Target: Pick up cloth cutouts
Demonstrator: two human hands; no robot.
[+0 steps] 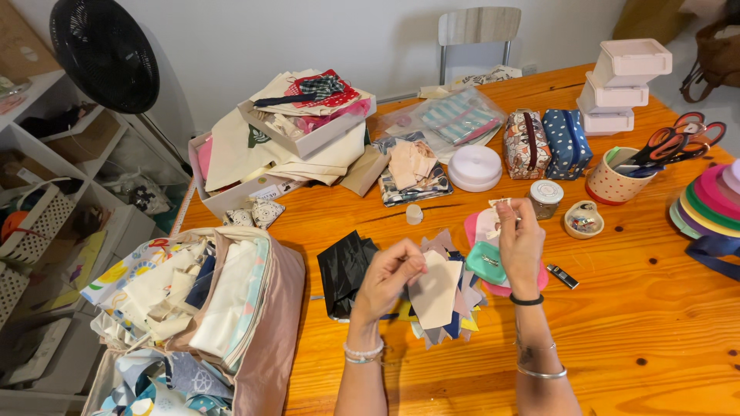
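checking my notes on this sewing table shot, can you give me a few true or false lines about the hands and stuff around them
1. The left hand pinches a beige fabric piece. True.
2. The right hand rests flat on the table. False: it is raised, fingers pinched together.
3. Scissors stand in a dotted cup. True.
4. The black bag lies right of both hands. False: it lies left of them.

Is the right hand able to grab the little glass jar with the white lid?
Probably yes: the right hand is raised just in front of the glass jar, with only bare table between them.
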